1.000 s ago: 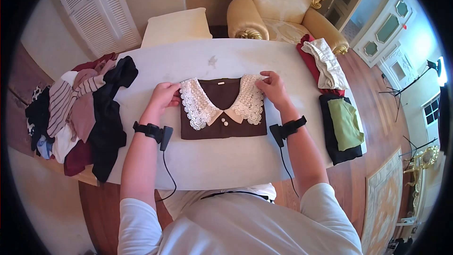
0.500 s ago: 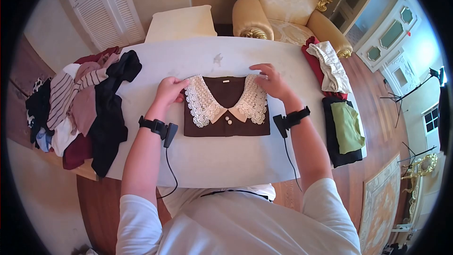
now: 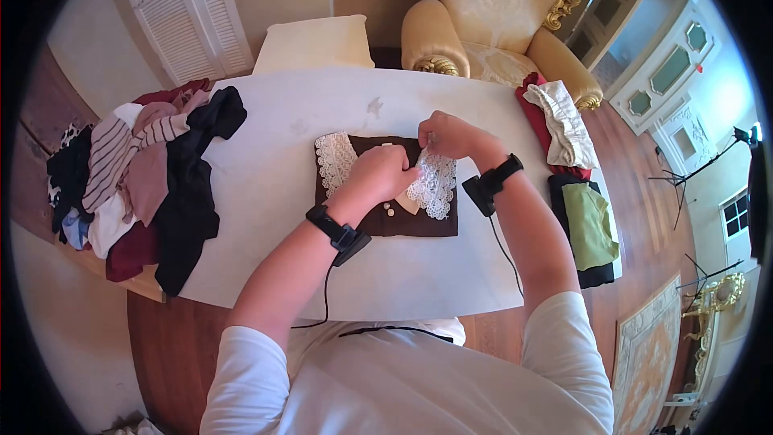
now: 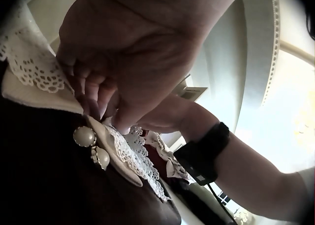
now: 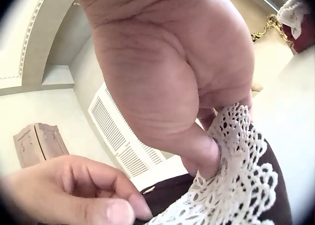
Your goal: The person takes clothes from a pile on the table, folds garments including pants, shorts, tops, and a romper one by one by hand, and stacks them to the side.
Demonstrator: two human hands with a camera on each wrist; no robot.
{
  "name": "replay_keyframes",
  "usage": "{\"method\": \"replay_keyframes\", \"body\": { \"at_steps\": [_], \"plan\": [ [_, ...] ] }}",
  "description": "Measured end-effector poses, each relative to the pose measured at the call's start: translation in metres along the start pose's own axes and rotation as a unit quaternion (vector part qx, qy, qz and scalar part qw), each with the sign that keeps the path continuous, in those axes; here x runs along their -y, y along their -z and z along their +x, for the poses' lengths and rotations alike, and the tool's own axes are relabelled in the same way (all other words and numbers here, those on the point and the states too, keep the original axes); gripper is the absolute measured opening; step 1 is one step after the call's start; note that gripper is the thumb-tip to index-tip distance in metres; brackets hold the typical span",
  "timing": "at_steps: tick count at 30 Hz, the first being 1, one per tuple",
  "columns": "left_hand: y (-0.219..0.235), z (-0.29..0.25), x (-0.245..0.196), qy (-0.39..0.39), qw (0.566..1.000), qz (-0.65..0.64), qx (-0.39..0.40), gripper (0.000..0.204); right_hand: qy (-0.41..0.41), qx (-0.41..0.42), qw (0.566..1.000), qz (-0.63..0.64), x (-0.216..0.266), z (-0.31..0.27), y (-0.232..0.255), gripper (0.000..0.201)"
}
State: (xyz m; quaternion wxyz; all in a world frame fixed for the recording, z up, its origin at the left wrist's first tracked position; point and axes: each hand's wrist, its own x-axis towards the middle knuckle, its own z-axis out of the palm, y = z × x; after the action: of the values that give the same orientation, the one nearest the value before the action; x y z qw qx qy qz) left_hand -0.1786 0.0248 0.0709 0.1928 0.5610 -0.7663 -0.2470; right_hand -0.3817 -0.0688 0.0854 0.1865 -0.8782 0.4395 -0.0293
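Right fingers (image 5: pixel 203 153) pinching lace collar (image 5: pixel 241 171), brown garment (image 3: pixel 403 227), neck label (image 5: pixel 149 189) illegibly small

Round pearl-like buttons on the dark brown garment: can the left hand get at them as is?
Probably yes: the left hand is close and nothing covers the buttons, though its grip, apparently on the white lace collar, would have to ease first.

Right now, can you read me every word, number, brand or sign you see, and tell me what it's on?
None can be read in any view.
Pale tag inside the neck of the brown top: too small to tell if it has writing.
Black box on the right wrist: tiny pale marks, too small to read.
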Motion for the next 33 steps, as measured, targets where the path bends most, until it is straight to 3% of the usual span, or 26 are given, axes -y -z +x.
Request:
{"method": "replay_keyframes", "body": {
  "at_steps": [4, 6, 15, 21, 27, 30, 33],
  "plan": [
    [-0.008, 0.01, 0.015, -0.017, 0.999, -0.044, 0.019, 0.04, 0.001, -0.004, 1.0, -0.022, 0.005, 0.0, 0.006, 0.012],
    [-0.01, 0.014, 0.019, 0.025, 0.997, -0.058, 0.038, 0.038, 0.005, -0.019, 0.999, -0.025, 0.006, 0.0, 0.008, 0.013],
    [-0.015, 0.015, 0.025, 0.038, 0.993, -0.093, 0.062, 0.034, 0.01, 0.014, 0.999, 0.037, -0.004, 0.004, 0.004, 0.017],
    [-0.013, 0.015, 0.027, 0.053, 0.987, -0.125, 0.084, 0.034, -0.017, 0.073, 0.997, -0.032, -0.002, 0.004, 0.016, 0.022],
    [-0.015, 0.018, 0.029, 0.047, 0.988, -0.119, 0.088, 0.034, -0.003, 0.064, 0.995, -0.077, -0.015, 0.014, 0.013, 0.029],
    [-0.018, 0.018, 0.031, 0.053, 0.985, -0.139, 0.086, 0.036, 0.033, 0.1, 0.992, -0.076, -0.02, 0.018, 0.012, 0.032],
    [-0.02, 0.018, 0.033, 0.031, 0.988, -0.128, 0.075, 0.033, -0.016, 0.133, 0.983, -0.123, 0.0, 0.015, 0.022, 0.032]
  ]
}}
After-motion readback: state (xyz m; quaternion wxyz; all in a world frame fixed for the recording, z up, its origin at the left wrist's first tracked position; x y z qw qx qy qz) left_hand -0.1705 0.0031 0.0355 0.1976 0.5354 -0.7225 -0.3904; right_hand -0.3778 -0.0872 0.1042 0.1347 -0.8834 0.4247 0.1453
